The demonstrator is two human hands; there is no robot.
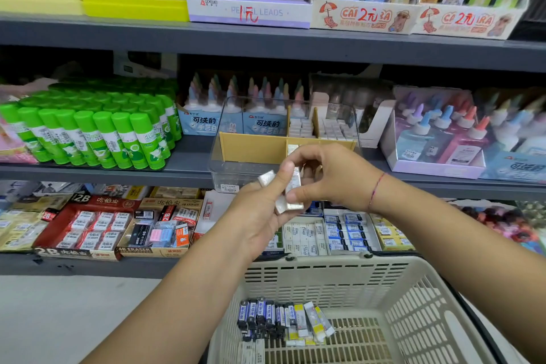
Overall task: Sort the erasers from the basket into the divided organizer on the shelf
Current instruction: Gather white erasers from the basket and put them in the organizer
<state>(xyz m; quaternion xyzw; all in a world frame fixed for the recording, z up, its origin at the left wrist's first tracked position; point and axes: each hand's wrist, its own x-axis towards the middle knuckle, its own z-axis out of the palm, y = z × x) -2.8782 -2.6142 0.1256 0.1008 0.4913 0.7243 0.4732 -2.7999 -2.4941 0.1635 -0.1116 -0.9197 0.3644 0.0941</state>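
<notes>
Hands [260, 216] [334, 177] round erasers [293, 186], seemingly several.

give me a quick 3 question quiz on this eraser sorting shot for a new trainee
1. True or false: the basket holds nothing.
2. What stands just left of the organizer? A) green glue sticks B) pencil leads C) scissors
3. Short answer: what do the left hand and the right hand hold between them?

Key
1. False: blue and yellow labelled erasers lie in it.
2. A
3. A few white erasers, held in front of the organizer.
</notes>
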